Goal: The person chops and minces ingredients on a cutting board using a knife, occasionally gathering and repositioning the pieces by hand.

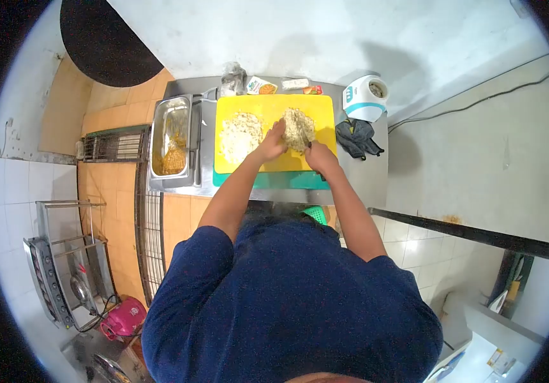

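Note:
A yellow cutting board [274, 104] lies on top of a green board [255, 180] on the steel table. Two heaps of pale chopped food sit on the yellow one: a whiter heap [240, 136] on the left and a browner heap [298, 129] on the right. My left hand [272, 144] rests with fingers stretched out against the left side of the browner heap. At that heap's lower right, my right hand [320, 158] is closed around a knife [307, 145], whose blade is partly hidden by the food.
A steel pan [173, 137] with orange-brown food stands left of the boards. Behind them lie a plastic bag [233, 80] and small packets [261, 86]. To the right are a white-and-blue appliance [365, 97] and a dark cloth or bag [358, 137]. The wall borders the table's back.

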{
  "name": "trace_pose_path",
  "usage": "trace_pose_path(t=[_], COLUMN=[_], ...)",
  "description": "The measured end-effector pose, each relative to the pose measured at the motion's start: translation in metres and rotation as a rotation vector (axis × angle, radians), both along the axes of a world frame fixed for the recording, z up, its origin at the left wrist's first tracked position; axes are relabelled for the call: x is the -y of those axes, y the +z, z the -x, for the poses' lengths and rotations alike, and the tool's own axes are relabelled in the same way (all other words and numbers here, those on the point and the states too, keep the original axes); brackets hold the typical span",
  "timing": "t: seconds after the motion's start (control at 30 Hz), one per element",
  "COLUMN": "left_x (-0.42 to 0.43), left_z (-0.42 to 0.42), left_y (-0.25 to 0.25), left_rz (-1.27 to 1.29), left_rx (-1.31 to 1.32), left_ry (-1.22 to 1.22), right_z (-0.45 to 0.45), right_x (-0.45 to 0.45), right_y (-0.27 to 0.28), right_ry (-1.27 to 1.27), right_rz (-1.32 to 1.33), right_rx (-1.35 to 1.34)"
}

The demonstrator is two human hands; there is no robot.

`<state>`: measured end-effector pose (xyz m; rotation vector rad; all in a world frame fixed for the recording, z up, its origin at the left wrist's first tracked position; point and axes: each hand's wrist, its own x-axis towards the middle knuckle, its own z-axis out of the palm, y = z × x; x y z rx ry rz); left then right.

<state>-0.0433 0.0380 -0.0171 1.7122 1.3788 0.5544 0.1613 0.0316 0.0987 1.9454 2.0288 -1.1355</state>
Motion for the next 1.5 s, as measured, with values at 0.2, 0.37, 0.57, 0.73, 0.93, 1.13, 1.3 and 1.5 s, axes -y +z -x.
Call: trace_pose_path(t=[0.2, 0.37, 0.57, 0.73, 0.93, 1.13, 1.3, 1.5], left_x=[0.013, 0.021, 0.029, 0.034, 0.035, 0.024, 0.013, 0.002], left_z=[-0.003, -0.008, 0.002, 0.008, 0.015, 0.016, 0.02, 0.023], left_y=[-0.012, -0.007, 0.004, 0.039, 0.068, 0.076, 0.08, 0.086], left_rz=[-0.138, -0.117, -0.213, -0.508, -0.49, -0.516, -0.558, -0.58], left_rx=[0.351, 0.376, 0.282, 0.163, -0.047, -0.191, -0.176, -0.2], left_ry=[0.092, 0.112, -0.015, -0.128, -0.336, -0.406, -0.439, -0.382], right_z=[0.0, 0.014, 0.01, 0.014, 0.028, 0.036, 0.049, 0.052], right_x=[0.016, 0.028, 0.028, 0.025, 0.043, 0.054, 0.072, 0.096], right_y=[-0.004, -0.039, -0.057, -0.02, 0.008, 0.025, 0.048, 0.067], right_ry=[0.059, -0.055, -0.067, -0.297, -0.395, -0.451, -0.555, -0.566], right_rz=[-0.257, -0.176, -0.24, -0.047, -0.123, -0.099, -0.085, -0.063], right_rx=[0.043, 0.039, 0.063, -0.183, -0.275, -0.331, -0.408, -0.391])
